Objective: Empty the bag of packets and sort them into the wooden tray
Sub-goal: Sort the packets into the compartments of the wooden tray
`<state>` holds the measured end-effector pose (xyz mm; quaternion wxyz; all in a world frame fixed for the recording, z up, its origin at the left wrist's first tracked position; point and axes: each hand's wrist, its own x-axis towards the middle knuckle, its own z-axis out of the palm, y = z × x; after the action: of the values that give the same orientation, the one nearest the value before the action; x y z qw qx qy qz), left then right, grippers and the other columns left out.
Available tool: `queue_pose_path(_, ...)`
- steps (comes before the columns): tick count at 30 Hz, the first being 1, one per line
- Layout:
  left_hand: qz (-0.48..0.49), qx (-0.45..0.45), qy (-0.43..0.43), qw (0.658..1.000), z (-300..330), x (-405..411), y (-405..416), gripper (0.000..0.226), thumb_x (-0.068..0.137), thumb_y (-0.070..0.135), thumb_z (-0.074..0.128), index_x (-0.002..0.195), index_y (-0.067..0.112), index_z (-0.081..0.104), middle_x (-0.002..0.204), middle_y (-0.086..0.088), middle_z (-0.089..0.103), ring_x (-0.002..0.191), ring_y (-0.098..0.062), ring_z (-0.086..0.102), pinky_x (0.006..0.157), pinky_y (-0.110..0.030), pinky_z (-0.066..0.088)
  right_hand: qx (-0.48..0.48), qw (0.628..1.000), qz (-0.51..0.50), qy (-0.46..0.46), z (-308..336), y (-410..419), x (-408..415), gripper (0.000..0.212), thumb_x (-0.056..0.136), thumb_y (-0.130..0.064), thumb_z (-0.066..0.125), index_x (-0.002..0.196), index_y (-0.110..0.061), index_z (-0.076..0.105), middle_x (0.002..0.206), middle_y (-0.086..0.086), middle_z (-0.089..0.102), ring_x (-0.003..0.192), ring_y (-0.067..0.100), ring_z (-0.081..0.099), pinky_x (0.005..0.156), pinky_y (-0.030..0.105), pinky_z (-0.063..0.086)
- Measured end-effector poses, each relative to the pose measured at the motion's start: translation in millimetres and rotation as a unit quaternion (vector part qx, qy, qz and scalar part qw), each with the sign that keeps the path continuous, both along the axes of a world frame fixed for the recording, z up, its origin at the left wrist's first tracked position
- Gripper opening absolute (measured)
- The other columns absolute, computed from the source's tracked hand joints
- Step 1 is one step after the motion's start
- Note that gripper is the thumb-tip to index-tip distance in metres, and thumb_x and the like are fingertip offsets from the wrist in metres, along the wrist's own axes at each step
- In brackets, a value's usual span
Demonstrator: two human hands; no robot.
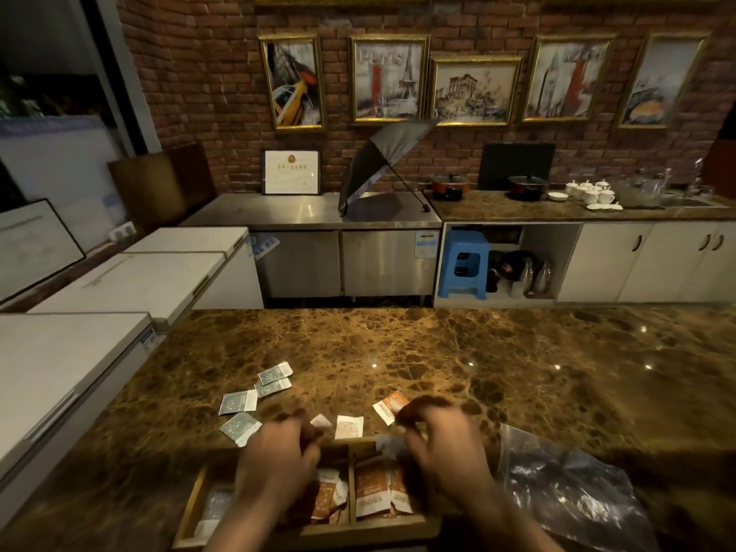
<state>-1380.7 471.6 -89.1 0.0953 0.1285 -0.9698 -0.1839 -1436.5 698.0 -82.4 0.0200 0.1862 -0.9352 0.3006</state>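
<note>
The wooden tray (191, 507) lies at the counter's near edge. Orange packets (372, 490) fill its middle and right compartments, and pale packets (215, 507) sit in the left one. My left hand (278, 460) hovers over the tray's far rim with curled fingers, right beside a small white packet (320, 421); blur hides any grip. My right hand (442, 444) is curled over the tray's far right corner and seems to pinch a blurred pale packet (388, 446). Loose on the counter are an orange packet (390, 406), a white packet (349, 427) and several grey-green packets (239, 402).
The clear plastic bag (569, 488) lies flat to the right of the tray. The brown marble counter (398, 344) stretches ahead. White chest freezers (71, 364) stand along the left, and a steel worktop with a black umbrella (378, 169) stands behind.
</note>
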Motion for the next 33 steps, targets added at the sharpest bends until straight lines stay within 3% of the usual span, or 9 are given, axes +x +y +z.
queue_pose_path(2,0.009,-0.003,0.005,1.000,-2,12,9,0.012,0.092,0.040,0.060,0.101,0.033,0.063,0.099,0.010,0.064,0.089,-0.007,0.056,0.078,-0.025,0.051,0.029,0.999,0.041,0.011,-6,-4,16,0.023,0.098,-0.033,0.057,0.120,-0.039,0.062,0.118,-0.017,0.063,0.105,-0.002,0.054,0.094,0.018,0.045)
queue_pose_path(5,0.020,-0.012,-0.005,1.000,1,27,21,0.008,0.092,0.037,0.060,0.098,0.033,0.062,0.103,0.012,0.064,0.090,-0.007,0.055,0.072,-0.025,0.044,0.053,0.995,0.081,-0.007,-13,-3,35,0.018,0.096,-0.030,0.059,0.113,-0.037,0.064,0.122,-0.015,0.060,0.112,0.003,0.049,0.101,0.022,0.039)
queue_pose_path(7,0.010,-0.025,-0.023,0.999,-4,34,25,0.010,0.092,0.038,0.058,0.101,0.033,0.059,0.108,0.011,0.062,0.100,-0.011,0.057,0.078,-0.028,0.047,0.074,0.991,0.103,-0.034,-15,-2,41,0.012,0.093,-0.031,0.063,0.099,-0.041,0.066,0.120,-0.014,0.060,0.113,0.006,0.049,0.103,0.028,0.042)
queue_pose_path(9,-0.003,-0.048,-0.055,0.997,-9,42,28,0.014,0.092,0.041,0.056,0.103,0.032,0.057,0.109,0.008,0.062,0.105,-0.015,0.058,0.086,-0.032,0.049,0.081,0.990,0.106,-0.053,-17,2,44,0.013,0.092,-0.034,0.063,0.092,-0.047,0.063,0.116,-0.016,0.062,0.112,0.006,0.051,0.102,0.030,0.044)
queue_pose_path(15,-0.024,-0.099,-0.085,0.991,-14,56,30,0.020,0.095,0.048,0.050,0.108,0.034,0.057,0.112,0.008,0.065,0.111,-0.016,0.055,0.097,-0.037,0.040,0.020,1.000,0.009,-0.004,-18,8,25,0.020,0.096,-0.028,0.056,0.111,-0.036,0.065,0.105,-0.017,0.060,0.096,0.003,0.056,0.080,0.017,0.044)
queue_pose_path(23,-0.043,-0.078,-0.043,0.995,-12,79,17,0.037,0.096,0.053,0.042,0.126,0.038,0.057,0.128,0.016,0.061,0.126,-0.011,0.047,0.107,-0.034,0.035,0.092,0.995,-0.017,-0.034,-24,-2,7,0.019,0.098,-0.033,0.058,0.115,-0.029,0.061,0.108,-0.009,0.060,0.091,0.006,0.053,0.088,0.024,0.049)
queue_pose_path(27,-0.011,0.004,0.007,1.000,-9,78,-3,0.028,0.098,0.048,0.047,0.122,0.038,0.057,0.118,0.014,0.061,0.117,-0.009,0.052,0.098,-0.028,0.043,0.062,0.998,-0.028,-0.001,-22,-8,7,0.016,0.099,-0.032,0.057,0.113,-0.028,0.062,0.094,-0.013,0.054,0.085,0.003,0.053,0.081,0.020,0.050)
queue_pose_path(30,0.036,0.063,0.041,0.997,-7,67,-17,0.017,0.096,0.042,0.054,0.113,0.037,0.058,0.110,0.012,0.066,0.104,-0.010,0.061,0.087,-0.029,0.046,0.015,0.997,-0.018,0.078,-11,-25,11,0.018,0.097,-0.031,0.059,0.115,-0.028,0.062,0.098,-0.013,0.057,0.089,0.001,0.052,0.074,0.014,0.041)
queue_pose_path(33,0.064,0.051,0.040,0.996,-7,53,-30,0.018,0.097,0.043,0.051,0.111,0.033,0.058,0.111,0.007,0.069,0.104,-0.015,0.062,0.082,-0.031,0.043,0.008,0.993,0.062,0.105,-9,-52,18,0.020,0.095,-0.030,0.063,0.114,-0.030,0.063,0.112,-0.012,0.063,0.099,0.003,0.056,0.087,0.018,0.046)
